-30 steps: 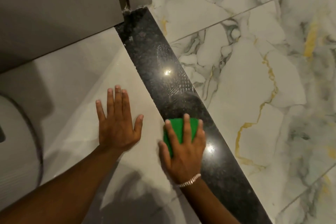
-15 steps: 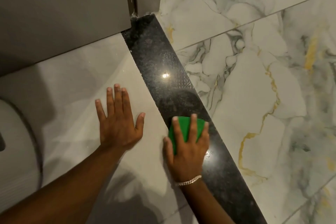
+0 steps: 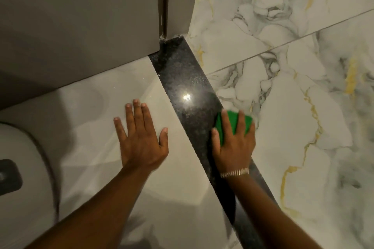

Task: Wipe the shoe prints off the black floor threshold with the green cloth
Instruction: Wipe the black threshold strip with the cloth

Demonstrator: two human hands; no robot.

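**Green cloth pressed at the threshold's right edge**

Green cloth (image 3: 234,122) lies flat under the right hand (image 3: 232,143), at the right-hand edge of the black floor threshold (image 3: 182,79), where the dark strip meets the marble-patterned tile (image 3: 303,107). In the head view, the cloth's far corner overlaps that tile slightly, while its near part sits on the black stone. The right hand is spread open with its palm down on the cloth, fingers (image 3: 240,119) fanned across the top of it and the thumb lying along its left side; it presses rather than pinches. A metal bracelet (image 3: 234,172) circles that wrist.

The threshold runs diagonally from the foot of the grey door frame (image 3: 178,6) down toward the bottom of the picture, passing under the right forearm. A bright spot of reflected light sits on the polished stone just beyond the cloth. Faint dusty marks show on the far part of the strip, near the frame; whether they are prints is too blurred to tell.

The left hand (image 3: 141,139) rests flat on the plain cream floor tile (image 3: 97,107) to the left of the threshold, fingers extended and slightly apart, holding nothing. A white rounded fixture (image 3: 24,168) with a dark patch sits at the left edge.
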